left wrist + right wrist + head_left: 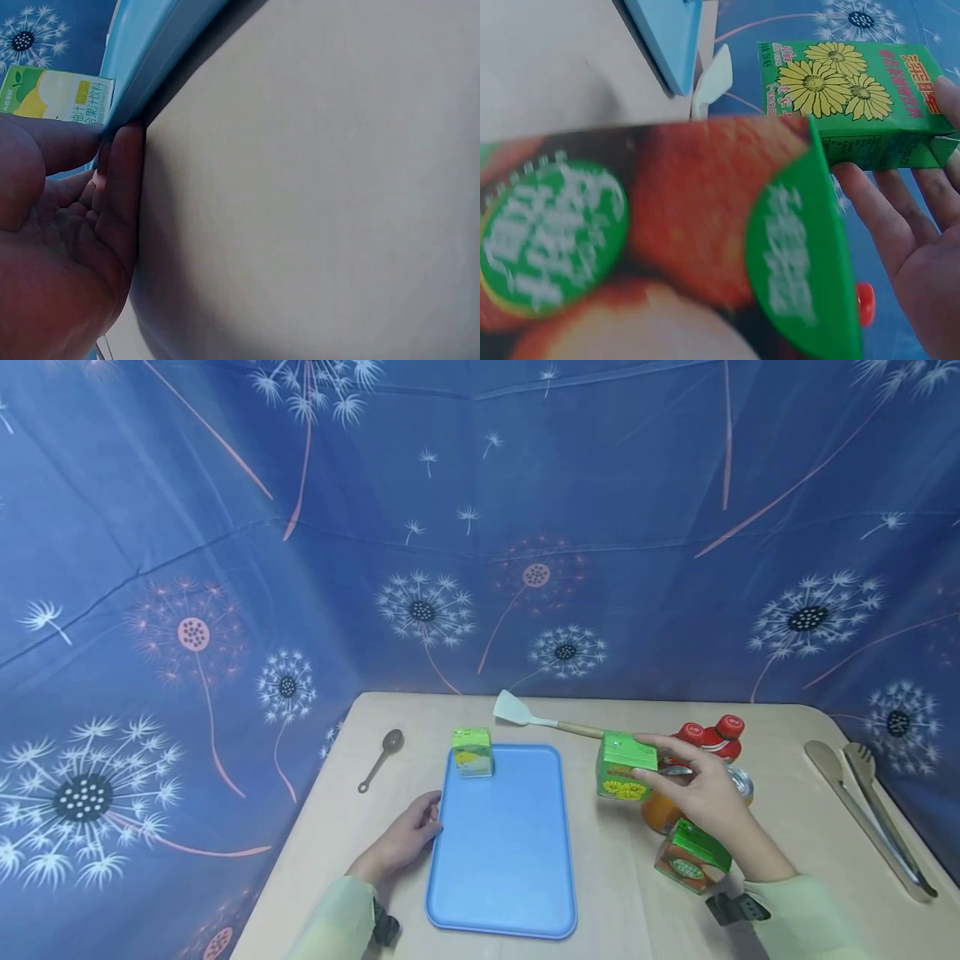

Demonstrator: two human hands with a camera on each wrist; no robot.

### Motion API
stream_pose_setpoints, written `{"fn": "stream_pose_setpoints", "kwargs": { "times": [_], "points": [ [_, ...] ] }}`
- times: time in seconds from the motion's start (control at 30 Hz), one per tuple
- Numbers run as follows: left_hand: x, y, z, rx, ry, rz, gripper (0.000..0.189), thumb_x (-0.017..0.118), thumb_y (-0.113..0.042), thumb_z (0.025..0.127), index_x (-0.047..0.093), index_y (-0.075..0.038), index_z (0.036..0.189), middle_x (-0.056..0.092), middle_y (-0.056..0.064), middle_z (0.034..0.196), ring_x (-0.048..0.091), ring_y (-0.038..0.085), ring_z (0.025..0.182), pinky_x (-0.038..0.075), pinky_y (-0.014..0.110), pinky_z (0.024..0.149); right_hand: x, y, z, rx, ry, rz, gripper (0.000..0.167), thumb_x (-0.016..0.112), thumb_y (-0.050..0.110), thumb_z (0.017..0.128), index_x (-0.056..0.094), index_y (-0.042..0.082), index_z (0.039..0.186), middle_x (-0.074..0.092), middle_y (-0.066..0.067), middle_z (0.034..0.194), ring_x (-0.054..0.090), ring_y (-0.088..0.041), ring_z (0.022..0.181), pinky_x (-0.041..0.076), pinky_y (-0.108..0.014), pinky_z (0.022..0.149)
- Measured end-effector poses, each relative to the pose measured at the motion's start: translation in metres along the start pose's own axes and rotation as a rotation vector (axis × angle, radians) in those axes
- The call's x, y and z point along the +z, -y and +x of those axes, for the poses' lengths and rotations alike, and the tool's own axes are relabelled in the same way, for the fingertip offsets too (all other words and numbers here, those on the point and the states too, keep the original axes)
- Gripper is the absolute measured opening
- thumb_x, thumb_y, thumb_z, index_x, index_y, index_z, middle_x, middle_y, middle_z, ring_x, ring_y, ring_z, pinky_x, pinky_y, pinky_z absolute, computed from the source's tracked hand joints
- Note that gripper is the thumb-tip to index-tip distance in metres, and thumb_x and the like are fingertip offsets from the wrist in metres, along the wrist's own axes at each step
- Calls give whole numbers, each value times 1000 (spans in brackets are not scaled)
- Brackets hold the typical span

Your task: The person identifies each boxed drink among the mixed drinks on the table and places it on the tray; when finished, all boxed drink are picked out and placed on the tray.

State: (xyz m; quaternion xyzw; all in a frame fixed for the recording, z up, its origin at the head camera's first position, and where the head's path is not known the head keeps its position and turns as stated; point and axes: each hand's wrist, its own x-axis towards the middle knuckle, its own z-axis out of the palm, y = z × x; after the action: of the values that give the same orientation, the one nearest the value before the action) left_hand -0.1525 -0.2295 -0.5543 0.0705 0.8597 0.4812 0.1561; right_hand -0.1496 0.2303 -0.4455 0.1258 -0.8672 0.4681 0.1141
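My right hand [708, 787] grips a green drink carton [626, 768] with yellow flowers on its front, thumb on one side and fingers on the other. In the right wrist view the same flower carton [847, 82] appears above the table. My left hand [408, 833] pinches the left rim of a blue tray [501, 852]; the left wrist view shows thumb and fingers at the tray's edge [154, 52]. On the tray's far left corner stands a yellow-green juice carton [472, 753]. A brown and green drink carton [692, 858] lies below my right wrist.
Behind my right hand are red-capped bottles [723, 739] and an orange container [660, 812], partly hidden. A white spatula [517, 710] lies at the back, a grey spoon [382, 760] at left. A wooden spoon [862, 814] and a fork [862, 764] lie at right.
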Motion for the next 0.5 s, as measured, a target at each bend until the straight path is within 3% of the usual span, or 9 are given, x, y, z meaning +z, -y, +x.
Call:
{"fn": "stream_pose_setpoints", "kwargs": {
  "times": [0.13,0.27,0.5],
  "points": [
    [0,-1,-1,-2,-4,0,55,53,-11,108,35,3,158,54,6,111,55,22,103,46,49,100,12,0,0,-8,8,-28,47,84,22,92,70,18,136,69,-5,111,61,-20,90,58,-23,66],
    [0,-1,-1,3,-4,-2,55,53,-10,108,35,3,158,54,6,111,54,23,108,44,50,102,23,-2,-1,-9,32,22,47,85,21,91,70,18,136,65,-3,104,56,-19,81,52,-27,53],
    [1,0,0,11,-7,-2,55,53,-11,108,35,3,158,54,5,111,55,21,102,47,43,97,45,0,0,21,112,141,51,84,22,92,67,14,139,64,-13,135,64,-16,111,63,-27,77]
  ]
}}
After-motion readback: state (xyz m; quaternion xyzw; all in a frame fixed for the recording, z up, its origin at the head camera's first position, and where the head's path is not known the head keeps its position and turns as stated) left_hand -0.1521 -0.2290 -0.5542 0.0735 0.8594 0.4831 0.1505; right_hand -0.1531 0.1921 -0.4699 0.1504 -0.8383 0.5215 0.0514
